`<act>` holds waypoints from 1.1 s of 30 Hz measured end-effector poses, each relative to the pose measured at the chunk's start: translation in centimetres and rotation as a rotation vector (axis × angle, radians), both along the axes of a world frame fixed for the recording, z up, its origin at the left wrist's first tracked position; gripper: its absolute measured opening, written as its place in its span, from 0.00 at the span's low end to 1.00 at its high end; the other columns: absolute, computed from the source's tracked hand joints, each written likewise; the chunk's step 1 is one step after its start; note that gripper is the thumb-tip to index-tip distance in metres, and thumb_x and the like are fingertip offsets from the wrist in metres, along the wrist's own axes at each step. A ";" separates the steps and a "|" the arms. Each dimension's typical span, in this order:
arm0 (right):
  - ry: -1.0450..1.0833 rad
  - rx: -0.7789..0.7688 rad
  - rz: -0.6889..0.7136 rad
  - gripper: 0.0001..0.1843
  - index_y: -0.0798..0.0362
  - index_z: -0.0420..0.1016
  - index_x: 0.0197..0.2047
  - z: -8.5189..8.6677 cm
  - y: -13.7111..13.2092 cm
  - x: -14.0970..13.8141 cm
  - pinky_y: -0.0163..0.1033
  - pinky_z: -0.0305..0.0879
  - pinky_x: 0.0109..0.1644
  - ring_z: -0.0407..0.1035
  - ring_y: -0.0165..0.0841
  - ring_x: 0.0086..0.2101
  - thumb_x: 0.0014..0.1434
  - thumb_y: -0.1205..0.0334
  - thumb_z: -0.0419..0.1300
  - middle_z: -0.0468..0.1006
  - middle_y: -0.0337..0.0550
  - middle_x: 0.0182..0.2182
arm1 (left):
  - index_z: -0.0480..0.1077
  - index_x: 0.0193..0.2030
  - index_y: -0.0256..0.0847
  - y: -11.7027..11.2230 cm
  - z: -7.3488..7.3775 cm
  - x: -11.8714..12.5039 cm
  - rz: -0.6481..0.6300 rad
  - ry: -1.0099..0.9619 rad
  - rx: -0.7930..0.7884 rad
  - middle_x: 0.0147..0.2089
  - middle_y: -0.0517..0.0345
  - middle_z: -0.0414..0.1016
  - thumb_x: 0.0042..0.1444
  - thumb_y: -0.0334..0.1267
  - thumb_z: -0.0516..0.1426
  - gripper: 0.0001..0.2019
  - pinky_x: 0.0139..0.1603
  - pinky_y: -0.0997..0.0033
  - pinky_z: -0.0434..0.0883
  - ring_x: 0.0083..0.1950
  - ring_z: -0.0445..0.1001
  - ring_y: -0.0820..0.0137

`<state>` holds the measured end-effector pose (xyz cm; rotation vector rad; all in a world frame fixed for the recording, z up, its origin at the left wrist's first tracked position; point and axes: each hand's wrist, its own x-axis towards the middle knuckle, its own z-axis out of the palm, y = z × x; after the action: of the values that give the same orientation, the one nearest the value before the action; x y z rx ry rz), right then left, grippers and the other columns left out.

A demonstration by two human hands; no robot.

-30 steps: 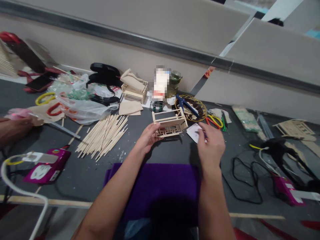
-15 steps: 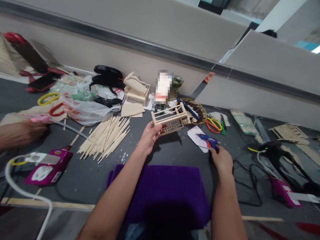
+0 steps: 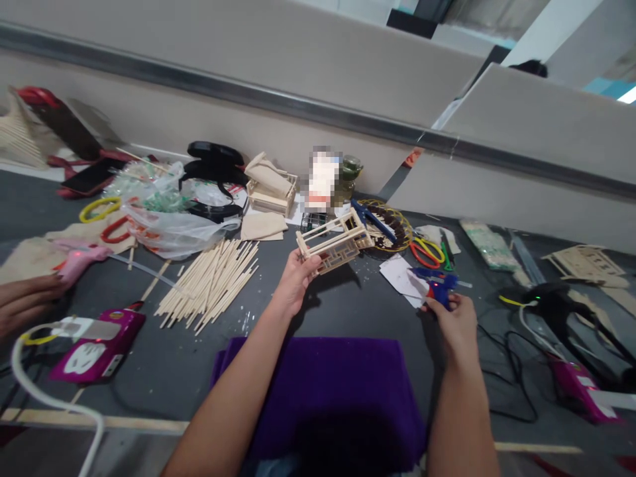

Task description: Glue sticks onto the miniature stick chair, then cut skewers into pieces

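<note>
the person's left hand [image 3: 294,281] is closed on one end of a small pale wooden frame built of thin sticks [image 3: 334,242], thumb on top and fingers underneath; it holds the frame tilted and clear of the dark grey table [image 3: 348,311], just in front of a round gold wire basket [image 3: 392,222]; the right hand [image 3: 454,321] is clenched round the grip of a blue glue gun [image 3: 437,286], low over the table, with the gun's front end at the edge of a white scrap of paper [image 3: 397,271] that lies flat there; the two hands are well apart, the frame up and to the left of the gun; beside the basket lie scissors with red and yellow handles [image 3: 424,250]; left of the frame is a loose heap of pale wooden sticks [image 3: 211,275], and behind that a crumpled clear plastic bag [image 3: 169,222]; a purple cloth [image 3: 322,391] is spread at the near edge, between the person's forearms; at the far left another person's hand [image 3: 22,301] rests with fingers loosely curled beside a pink glue gun [image 3: 74,258], with a magenta power strip [image 3: 94,338] just below it.
</note>
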<state>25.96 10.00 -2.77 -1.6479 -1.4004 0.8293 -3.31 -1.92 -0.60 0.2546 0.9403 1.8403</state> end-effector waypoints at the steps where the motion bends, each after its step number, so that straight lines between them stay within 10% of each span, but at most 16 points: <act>1: 0.081 -0.025 -0.013 0.29 0.51 0.61 0.38 0.5 -0.4 -0.3 0.36 0.63 0.27 0.68 0.32 0.23 0.34 0.53 0.66 0.72 0.35 0.26 | 0.66 0.44 0.41 0.0 0.0 0.0 0.004 -0.008 0.002 0.45 0.54 0.78 0.32 0.46 0.72 0.32 0.53 0.62 0.68 0.48 0.76 0.62; 15: 0.431 0.128 0.287 0.15 0.56 0.72 0.35 7.6 -5.7 -6.7 0.32 0.63 0.23 0.64 0.23 0.19 0.47 0.57 0.69 0.80 0.42 0.30 | 0.70 0.47 0.37 0.0 -0.2 -0.4 0.024 -0.148 -0.012 0.41 0.49 0.80 0.43 0.51 0.68 0.27 0.41 0.68 0.75 0.42 0.79 0.64; 26: 0.240 0.080 0.485 0.18 0.56 0.77 0.41 4.4 -7.4 -10.1 0.34 0.64 0.23 0.64 0.26 0.20 0.52 0.52 0.66 0.82 0.45 0.32 | 0.72 0.44 0.39 -0.4 0.7 -0.2 0.090 -0.195 0.046 0.41 0.52 0.81 0.46 0.48 0.67 0.22 0.51 0.61 0.74 0.48 0.78 0.59; 33: -0.068 0.338 0.544 0.15 0.54 0.81 0.35 4.9 -8.6 -10.8 0.37 0.69 0.28 0.71 0.33 0.23 0.57 0.52 0.60 0.80 0.43 0.26 | 0.70 0.46 0.40 -0.7 1.2 0.2 0.112 -0.168 0.092 0.44 0.54 0.80 0.43 0.50 0.68 0.26 0.52 0.63 0.72 0.49 0.77 0.61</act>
<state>15.19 1.38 2.13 -1.0576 -1.9575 0.7769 -3.10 -2.64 0.59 0.1026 0.7678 1.9771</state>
